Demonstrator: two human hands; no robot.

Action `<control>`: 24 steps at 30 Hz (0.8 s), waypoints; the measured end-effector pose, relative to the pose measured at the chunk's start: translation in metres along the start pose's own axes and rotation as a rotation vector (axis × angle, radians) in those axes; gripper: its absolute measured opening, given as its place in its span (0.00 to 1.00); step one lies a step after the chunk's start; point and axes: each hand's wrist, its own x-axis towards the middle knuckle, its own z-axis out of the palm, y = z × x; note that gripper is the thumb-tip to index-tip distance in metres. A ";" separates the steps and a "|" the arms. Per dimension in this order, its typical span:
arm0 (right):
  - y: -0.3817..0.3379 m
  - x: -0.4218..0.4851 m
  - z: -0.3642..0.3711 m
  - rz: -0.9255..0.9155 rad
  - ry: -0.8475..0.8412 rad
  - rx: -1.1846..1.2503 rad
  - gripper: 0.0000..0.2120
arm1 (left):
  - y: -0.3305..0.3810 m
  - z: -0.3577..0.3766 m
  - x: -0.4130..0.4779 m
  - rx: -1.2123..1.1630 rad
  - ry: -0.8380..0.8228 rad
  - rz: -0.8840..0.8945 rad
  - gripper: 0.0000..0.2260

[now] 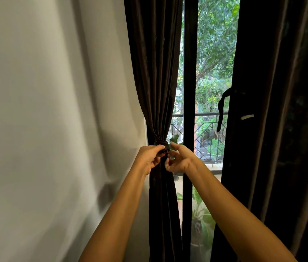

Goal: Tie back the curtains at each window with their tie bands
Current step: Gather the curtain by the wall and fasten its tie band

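Head view looks forward, slightly down (close in), at the window (pixel 208 91).

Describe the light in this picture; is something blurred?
Head view: daylight through the window leaves the left curtain and right curtain nearly black; soft shadows cross the wall; the left hand and right hand look slightly soft, the tie band dark.

Dark brown curtain (pixel 156 72), plain, slight sheen; tie band (pixel 161 143) same brown, maybe darker. Second curtain (pixel 274 110) near-black, white strip (pixel 247 117). Wall (pixel 55 110) off-white. Window frame (pixel 190 72) black. Green foliage (pixel 215 44) outside.
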 end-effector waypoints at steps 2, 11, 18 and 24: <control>-0.003 -0.004 0.004 0.017 0.002 0.075 0.15 | 0.000 -0.002 0.000 0.026 -0.020 0.004 0.03; -0.002 -0.013 0.019 0.048 -0.169 0.094 0.18 | -0.007 -0.002 0.003 0.107 -0.042 0.047 0.04; -0.002 -0.005 0.012 0.013 -0.229 0.009 0.17 | -0.017 -0.005 0.008 0.263 0.110 0.245 0.07; -0.007 0.005 0.006 -0.007 -0.269 0.037 0.11 | -0.004 0.005 0.004 0.638 0.288 0.838 0.11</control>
